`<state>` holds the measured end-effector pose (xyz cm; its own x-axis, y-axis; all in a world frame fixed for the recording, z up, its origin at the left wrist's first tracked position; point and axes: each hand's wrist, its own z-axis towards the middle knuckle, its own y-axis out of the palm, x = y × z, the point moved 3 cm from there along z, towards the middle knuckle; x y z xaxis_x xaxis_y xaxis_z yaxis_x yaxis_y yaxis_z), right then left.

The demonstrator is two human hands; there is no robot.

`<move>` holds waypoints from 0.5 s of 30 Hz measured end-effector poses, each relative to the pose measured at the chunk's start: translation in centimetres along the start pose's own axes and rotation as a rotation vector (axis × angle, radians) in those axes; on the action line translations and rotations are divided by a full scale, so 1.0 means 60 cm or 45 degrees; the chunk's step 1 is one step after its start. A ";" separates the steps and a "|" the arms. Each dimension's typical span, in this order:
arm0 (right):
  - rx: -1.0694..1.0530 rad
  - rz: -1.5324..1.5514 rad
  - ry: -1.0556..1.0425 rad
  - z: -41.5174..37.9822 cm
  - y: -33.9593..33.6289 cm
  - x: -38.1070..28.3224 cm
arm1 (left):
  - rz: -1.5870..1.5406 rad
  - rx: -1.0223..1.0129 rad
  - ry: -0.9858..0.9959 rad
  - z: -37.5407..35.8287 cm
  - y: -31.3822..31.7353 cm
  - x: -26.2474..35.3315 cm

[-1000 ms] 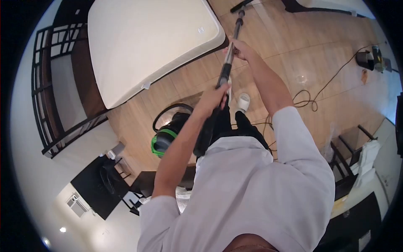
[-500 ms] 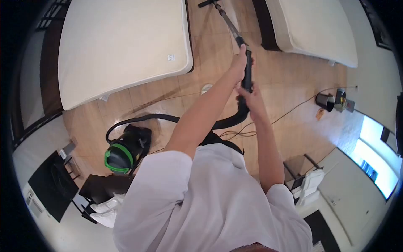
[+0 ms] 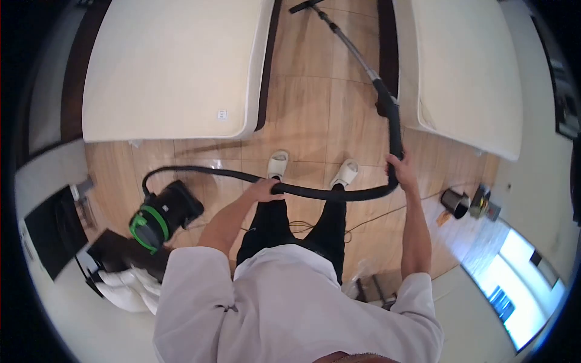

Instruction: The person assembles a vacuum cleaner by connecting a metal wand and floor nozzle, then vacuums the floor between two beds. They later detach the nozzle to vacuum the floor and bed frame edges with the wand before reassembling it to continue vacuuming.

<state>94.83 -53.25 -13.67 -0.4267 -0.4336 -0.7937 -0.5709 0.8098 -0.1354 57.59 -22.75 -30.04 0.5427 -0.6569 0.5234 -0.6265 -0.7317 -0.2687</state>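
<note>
My right hand is closed around the black vacuum hose where it bends up toward the handle. From the handle a metal wand slants up to the left, ending in a flat floor head on the floor between two mattresses. My left hand grips the hose in front of my left thigh. Its fingertips are partly hidden. Leftward, the hose curves to a black vacuum cleaner with a green band, standing on the floor.
Bare mattresses on dark bases stand at left and right. My feet wear pale slippers. A cord crosses the tiled floor. A dark bin lies near the right wall, and dark furniture stands lower left.
My left hand has gone from the wand's handle down and left onto the hose. My right hand has moved right and downward along the hose. The handle now sits further right.
</note>
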 end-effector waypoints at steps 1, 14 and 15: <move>-0.024 -0.072 -0.022 0.014 -0.041 -0.007 | -0.032 0.108 0.007 0.002 0.027 -0.036; -0.282 -0.207 -0.064 0.108 -0.297 -0.043 | -0.037 0.679 -0.570 0.209 0.037 0.196; -0.293 -0.267 -0.026 0.127 -0.307 -0.013 | -0.005 0.687 -0.533 0.229 0.027 0.226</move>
<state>111.03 -64.78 -15.07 -0.2702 -0.5717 -0.7747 -0.7898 0.5918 -0.1612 71.63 -35.36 -34.50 0.7833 -0.5896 0.1972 -0.3162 -0.6509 -0.6901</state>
